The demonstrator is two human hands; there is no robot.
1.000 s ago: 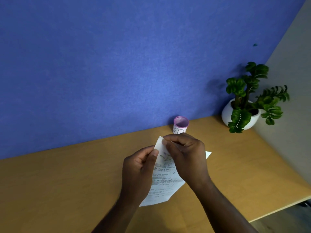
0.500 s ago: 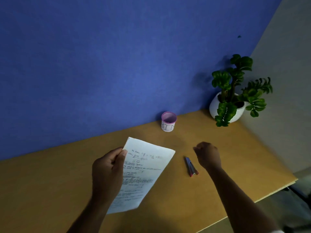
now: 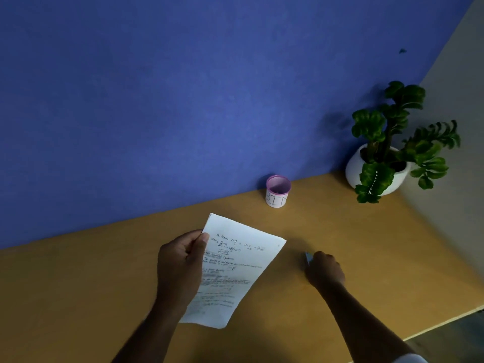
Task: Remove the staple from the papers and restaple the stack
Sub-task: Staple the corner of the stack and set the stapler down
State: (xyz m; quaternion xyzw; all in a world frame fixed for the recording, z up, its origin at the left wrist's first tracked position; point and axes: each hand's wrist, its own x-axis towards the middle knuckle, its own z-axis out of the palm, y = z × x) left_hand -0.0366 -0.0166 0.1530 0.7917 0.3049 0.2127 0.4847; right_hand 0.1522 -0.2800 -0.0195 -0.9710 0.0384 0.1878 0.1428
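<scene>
My left hand (image 3: 180,265) holds a stack of handwritten white papers (image 3: 235,268) by its left edge, lifted above the wooden desk (image 3: 78,297). To the right, my right hand (image 3: 324,271) rests on the desk with its fingers closed over a small blue stapler (image 3: 308,257); only the stapler's blue tip shows past the knuckles. No staple can be made out on the papers.
A small pink-rimmed cup labelled BIN (image 3: 278,191) stands against the blue wall (image 3: 183,87). A potted green plant in a white pot (image 3: 379,163) sits in the back right corner. The desk's edge (image 3: 445,320) runs along the lower right.
My right hand left the papers' top corner, swung right and came down on the stapler lying on the desk. My left hand kept the papers and moved them left.
</scene>
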